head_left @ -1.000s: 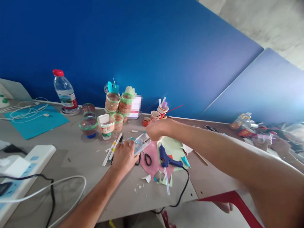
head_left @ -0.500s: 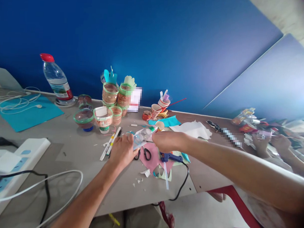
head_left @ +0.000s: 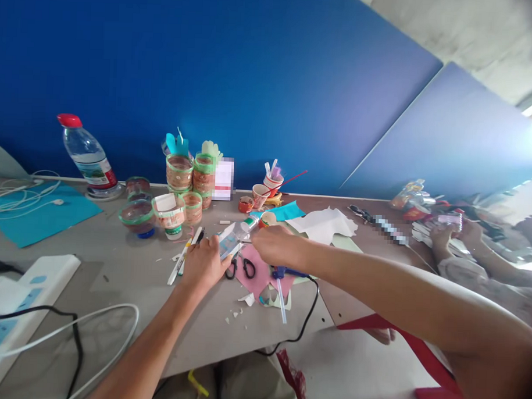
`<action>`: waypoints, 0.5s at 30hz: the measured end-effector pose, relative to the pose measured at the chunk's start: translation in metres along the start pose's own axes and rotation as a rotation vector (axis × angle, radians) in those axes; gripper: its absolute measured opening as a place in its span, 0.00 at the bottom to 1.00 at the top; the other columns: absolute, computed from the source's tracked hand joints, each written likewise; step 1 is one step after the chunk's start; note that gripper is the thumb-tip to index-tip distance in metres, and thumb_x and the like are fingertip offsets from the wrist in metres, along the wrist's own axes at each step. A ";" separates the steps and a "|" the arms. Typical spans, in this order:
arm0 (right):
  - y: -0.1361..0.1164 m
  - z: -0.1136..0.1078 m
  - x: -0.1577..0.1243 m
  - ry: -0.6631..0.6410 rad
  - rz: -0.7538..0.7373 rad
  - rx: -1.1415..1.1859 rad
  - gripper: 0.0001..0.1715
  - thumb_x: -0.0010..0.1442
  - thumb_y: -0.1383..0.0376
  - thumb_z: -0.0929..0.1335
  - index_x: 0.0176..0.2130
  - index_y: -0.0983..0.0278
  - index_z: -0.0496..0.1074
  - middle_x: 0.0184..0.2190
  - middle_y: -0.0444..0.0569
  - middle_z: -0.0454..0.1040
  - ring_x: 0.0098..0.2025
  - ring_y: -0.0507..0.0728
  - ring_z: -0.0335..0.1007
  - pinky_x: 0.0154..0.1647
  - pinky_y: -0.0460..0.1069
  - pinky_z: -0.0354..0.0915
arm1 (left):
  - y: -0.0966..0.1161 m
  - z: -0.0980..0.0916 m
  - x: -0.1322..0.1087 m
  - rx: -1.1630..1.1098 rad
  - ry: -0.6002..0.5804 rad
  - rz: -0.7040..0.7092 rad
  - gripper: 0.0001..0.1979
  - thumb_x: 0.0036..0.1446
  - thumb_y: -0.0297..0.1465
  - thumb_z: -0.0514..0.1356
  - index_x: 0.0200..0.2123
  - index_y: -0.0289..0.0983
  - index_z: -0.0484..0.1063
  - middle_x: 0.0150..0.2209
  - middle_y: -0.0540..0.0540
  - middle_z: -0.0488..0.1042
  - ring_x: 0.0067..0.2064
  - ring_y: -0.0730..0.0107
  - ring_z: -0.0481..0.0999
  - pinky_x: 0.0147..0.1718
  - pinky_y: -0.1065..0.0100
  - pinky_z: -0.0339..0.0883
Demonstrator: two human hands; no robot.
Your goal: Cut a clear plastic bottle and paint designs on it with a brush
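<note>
The left hand (head_left: pixel 205 262) is clamped on the clear bottle (head_left: pixel 232 239), which is held tilted above the table (head_left: pixel 135 300). The right hand (head_left: pixel 268 244) is curled close beside it; what it grips, I cannot tell. The bottle seems in one piece, its work unfinished, whereas the green-rimmed cups (head_left: pixel 179 173) look already shaped.

At the table (head_left: pixel 217 349), a bottle (head_left: pixel 233 238) sits between my left hand (head_left: pixel 206 258) and my right hand (head_left: pixel 271 245), with pens (head_left: pixel 179 263) to the left, scissors (head_left: pixel 244 265) in front and a glue gun (head_left: pixel 281 273) right of them. Stacked cups (head_left: pixel 179 172) stand behind, another bottle (head_left: pixel 87 158) farther left. A power strip (head_left: pixel 21 328) lies near left.
</note>
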State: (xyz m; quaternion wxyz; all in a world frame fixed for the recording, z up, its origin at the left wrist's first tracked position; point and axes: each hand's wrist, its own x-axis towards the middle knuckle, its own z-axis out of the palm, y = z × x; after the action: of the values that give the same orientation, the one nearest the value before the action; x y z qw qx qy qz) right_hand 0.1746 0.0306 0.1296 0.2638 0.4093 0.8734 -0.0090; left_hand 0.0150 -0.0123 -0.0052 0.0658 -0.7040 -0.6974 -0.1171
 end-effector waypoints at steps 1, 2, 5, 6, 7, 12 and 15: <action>-0.002 -0.004 0.000 0.001 0.003 -0.009 0.17 0.53 0.76 0.65 0.41 0.70 0.76 0.33 0.57 0.78 0.34 0.59 0.73 0.24 0.47 0.55 | -0.001 0.001 0.000 -0.005 0.003 -0.004 0.25 0.57 0.44 0.55 0.48 0.29 0.67 0.37 0.35 0.76 0.39 0.51 0.77 0.41 0.58 0.65; -0.003 -0.006 0.001 -0.005 0.003 -0.012 0.16 0.52 0.76 0.65 0.40 0.70 0.77 0.33 0.57 0.78 0.34 0.59 0.73 0.24 0.46 0.55 | -0.002 0.001 0.000 -0.011 0.005 -0.003 0.24 0.57 0.44 0.55 0.48 0.30 0.68 0.37 0.35 0.76 0.39 0.52 0.77 0.42 0.58 0.65; -0.004 -0.002 0.002 -0.027 0.013 -0.007 0.13 0.51 0.76 0.66 0.37 0.70 0.77 0.32 0.57 0.79 0.33 0.59 0.74 0.23 0.46 0.56 | -0.003 0.002 0.001 -0.032 0.001 0.008 0.23 0.57 0.44 0.55 0.47 0.31 0.68 0.37 0.35 0.76 0.39 0.52 0.77 0.42 0.58 0.65; -0.004 0.003 0.002 -0.028 0.016 -0.005 0.14 0.51 0.76 0.66 0.37 0.70 0.77 0.32 0.57 0.79 0.33 0.59 0.74 0.23 0.46 0.57 | -0.002 0.003 0.002 -0.038 0.000 0.009 0.23 0.57 0.44 0.55 0.46 0.31 0.68 0.37 0.34 0.76 0.39 0.51 0.77 0.41 0.57 0.65; -0.004 0.008 0.002 -0.026 0.016 -0.002 0.14 0.52 0.76 0.66 0.38 0.69 0.76 0.33 0.56 0.79 0.33 0.60 0.75 0.23 0.47 0.58 | -0.002 0.003 0.002 -0.045 0.000 0.008 0.23 0.56 0.44 0.56 0.45 0.30 0.69 0.36 0.34 0.76 0.38 0.50 0.77 0.41 0.56 0.65; -0.006 0.043 0.001 -0.002 0.035 0.015 0.18 0.55 0.75 0.64 0.46 0.72 0.72 0.33 0.59 0.78 0.35 0.63 0.77 0.27 0.48 0.63 | 0.001 0.000 0.002 -0.107 -0.012 0.008 0.20 0.56 0.44 0.56 0.44 0.34 0.68 0.35 0.34 0.76 0.38 0.48 0.76 0.41 0.54 0.65; -0.010 0.057 0.000 0.040 0.060 0.037 0.21 0.57 0.75 0.62 0.51 0.74 0.68 0.35 0.61 0.78 0.37 0.64 0.78 0.28 0.49 0.65 | 0.000 -0.002 0.002 -0.110 -0.026 0.013 0.20 0.57 0.44 0.55 0.44 0.33 0.68 0.34 0.34 0.75 0.37 0.49 0.76 0.41 0.54 0.65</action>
State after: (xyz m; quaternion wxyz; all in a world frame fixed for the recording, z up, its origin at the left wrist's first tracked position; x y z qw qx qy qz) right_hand 0.1937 0.0106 0.0787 0.2389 0.4402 0.8655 -0.0090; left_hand 0.0153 -0.0110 -0.0030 0.0188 -0.7126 -0.6861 -0.1454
